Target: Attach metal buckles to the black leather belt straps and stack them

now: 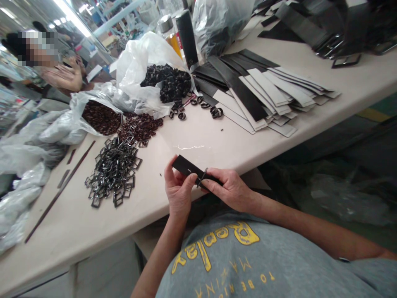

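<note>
Here we are at the table (217,145), both hands at work by its near edge. The black strap (182,164) lies between them, one end poking out towards ten o'clock. The left hand (178,191) has it pinched: thumb pressed on the upper face, the forefinger curled at the protruding end. And the right hand (234,188)? Thumb and forefinger close together, pinching strap and dark metal buckle (202,177), the buckle sitting crosswise just beyond the left thumb's tip. A small pale mark shows on the strap, short of that thumb.

Now the tricky part: the strap's other end disappears beneath the right hand at four o'clock, and the undersides of both grips are hidden. Whether the buckle is threaded right round the strap, I can't tell; fingers cover too much of it.

Looking out from the strap, a heap of metal buckles (113,171) sits at nine o'clock, brown loops (139,128) spill at ten, black loops (169,80) pile up past eleven, and pale-backed black strips (248,93) fan out at one. Up at two, the dark straps (328,20) are cut off by the frame, their tangle hard to separate. A co-worker (62,76) at ten is partly blurred.
</note>
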Available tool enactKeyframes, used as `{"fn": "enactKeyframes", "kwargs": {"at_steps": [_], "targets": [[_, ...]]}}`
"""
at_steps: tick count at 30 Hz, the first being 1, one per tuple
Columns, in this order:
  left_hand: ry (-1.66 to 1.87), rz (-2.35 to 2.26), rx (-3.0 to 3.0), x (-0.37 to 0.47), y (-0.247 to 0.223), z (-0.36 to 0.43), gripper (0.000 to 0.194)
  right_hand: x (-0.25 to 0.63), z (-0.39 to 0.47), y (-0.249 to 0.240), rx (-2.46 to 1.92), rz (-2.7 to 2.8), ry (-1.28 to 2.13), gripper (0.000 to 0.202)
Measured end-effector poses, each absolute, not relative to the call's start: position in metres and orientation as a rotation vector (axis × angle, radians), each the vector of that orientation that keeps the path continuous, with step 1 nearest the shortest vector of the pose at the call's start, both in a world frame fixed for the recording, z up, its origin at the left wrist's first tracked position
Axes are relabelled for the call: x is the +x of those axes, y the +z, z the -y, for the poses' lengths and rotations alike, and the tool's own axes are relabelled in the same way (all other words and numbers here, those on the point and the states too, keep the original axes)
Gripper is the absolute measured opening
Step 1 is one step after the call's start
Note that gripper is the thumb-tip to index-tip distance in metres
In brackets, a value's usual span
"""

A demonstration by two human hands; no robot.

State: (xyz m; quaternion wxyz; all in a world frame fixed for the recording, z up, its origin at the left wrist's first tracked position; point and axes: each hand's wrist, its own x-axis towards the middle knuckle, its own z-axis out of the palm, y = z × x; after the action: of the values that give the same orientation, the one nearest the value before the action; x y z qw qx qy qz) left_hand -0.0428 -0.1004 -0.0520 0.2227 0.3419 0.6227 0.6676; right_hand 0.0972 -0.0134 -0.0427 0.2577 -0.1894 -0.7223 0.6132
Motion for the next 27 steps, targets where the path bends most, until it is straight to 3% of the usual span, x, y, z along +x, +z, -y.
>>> {"fn": "enactKeyframes", "kwargs": {"at_steps": [12, 19, 22, 24, 25, 27], "targets": [[1.993, -1.993, 1.241, -0.042, -0.056, 0.101, 0.033, 0.096, 0.018, -0.042, -0.623, 1.974, 1.591, 0.027], [1.654, -1.994, 1.899, -0.042, -0.036, 0.117, 0.017, 0.092, 0.018, -0.046, -0.635, 1.92, 1.587, 0.03], [1.701, -1.839, 1.709, -0.04, -0.032, 0.12, 0.025, 0.094, 0.011, -0.045, -0.645, 1.936, 1.525, 0.029], [1.774, -1.784, 1.4, -0.041, -0.03, 0.118, 0.013, 0.098, 0.007, -0.042, -0.607, 1.995, 1.472, 0.028], [1.783, -1.742, 1.242, -0.042, -0.029, 0.117, 0.016, 0.101, 0.005, -0.039, -0.582, 2.034, 1.446, 0.027], [1.693, -1.582, 0.985, -0.046, -0.025, 0.114, 0.048, 0.108, 0.002, -0.033, -0.534, 2.125, 1.408, 0.024]]}}
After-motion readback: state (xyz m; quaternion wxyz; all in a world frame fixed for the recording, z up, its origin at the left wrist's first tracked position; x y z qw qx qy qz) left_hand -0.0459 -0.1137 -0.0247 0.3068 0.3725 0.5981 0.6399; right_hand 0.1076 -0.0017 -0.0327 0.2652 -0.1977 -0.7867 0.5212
